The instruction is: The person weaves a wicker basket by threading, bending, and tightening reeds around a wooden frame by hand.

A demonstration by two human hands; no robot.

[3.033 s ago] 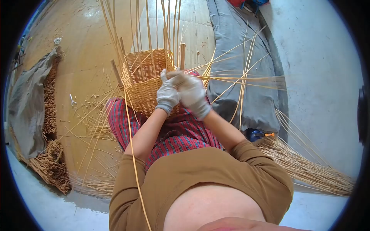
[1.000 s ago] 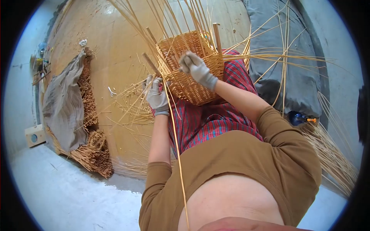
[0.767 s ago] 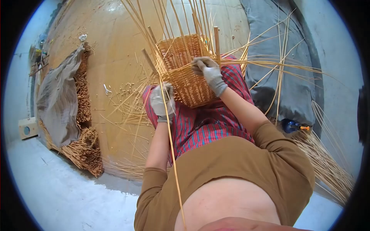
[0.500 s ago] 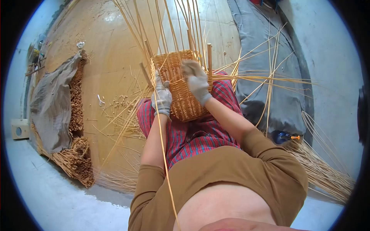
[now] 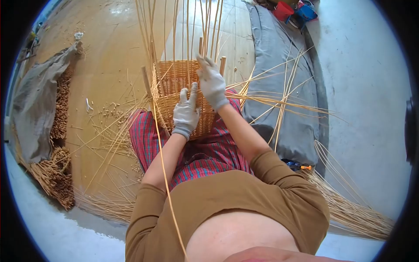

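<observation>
A woven wicker basket (image 5: 176,72) rests at my lap, its several upright stakes (image 5: 187,30) rising from the far side. My left hand (image 5: 187,112), in a pale glove, lies against the near wall with its fingers stretched up toward the rim. Higher and to the right, my right hand (image 5: 211,85), also gloved, is at the basket's right side with fingers extended and pointing up beside the stakes. Its palm side is partly hidden. One long cane strand (image 5: 162,166) runs from the basket's left side down past my left forearm.
Wooden posts (image 5: 146,81) stand at the basket's corners. Loose cane strands (image 5: 283,102) stick out right over a grey cloth (image 5: 288,131). Cut scraps (image 5: 115,131) litter the floor at left. Cloth-covered bundled sticks (image 5: 61,105) lie far left, a cane bundle (image 5: 349,205) at lower right.
My left hand has moved from the basket's left edge to the middle of its near wall. My right hand has straightened its fingers upward. The whole view has shifted.
</observation>
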